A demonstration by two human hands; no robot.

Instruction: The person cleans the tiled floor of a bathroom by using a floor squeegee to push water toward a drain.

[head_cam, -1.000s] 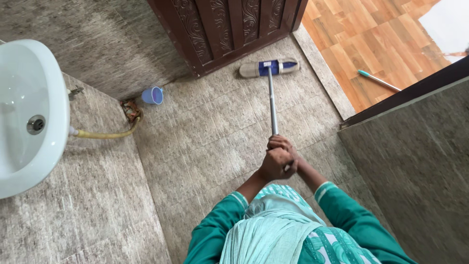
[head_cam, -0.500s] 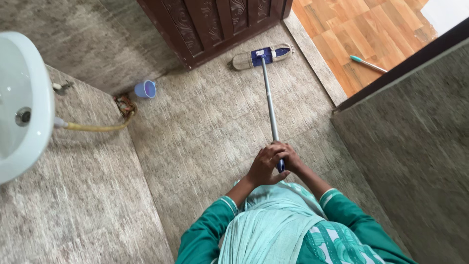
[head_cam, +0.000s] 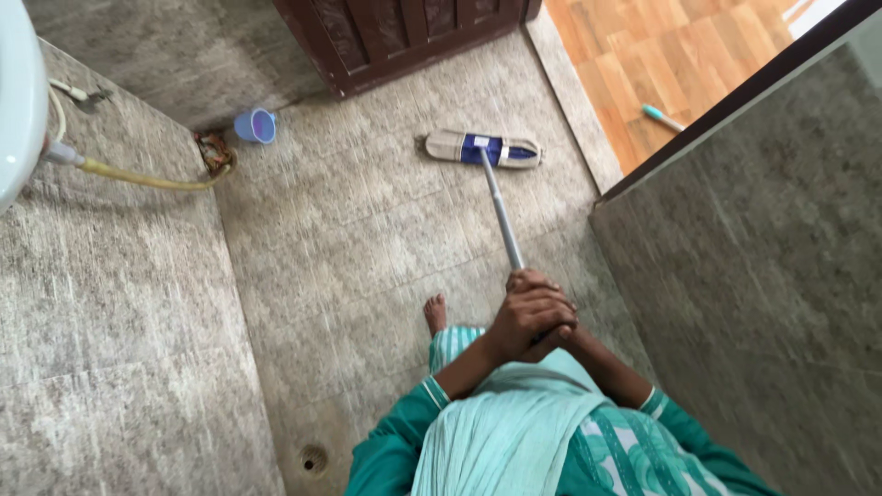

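Left hand (head_cam: 528,317) clenched over mop handle (head_cam: 501,216), right hand (head_cam: 562,332) mostly hidden beneath, grip unclear, mop head (head_cam: 482,149) flat on floor (head_cam: 367,239), cup (head_cam: 254,126) contents unseen, sink (head_cam: 18,92) cut off

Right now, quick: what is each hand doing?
Left hand: closed around the top of the mop handle.
Right hand: mostly hidden under the left, seems closed on the same handle.

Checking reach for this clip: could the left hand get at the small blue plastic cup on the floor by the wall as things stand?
Probably not: the left hand is wrapped around the mop handle with the right hand, and the blue cup sits far off across bare floor.
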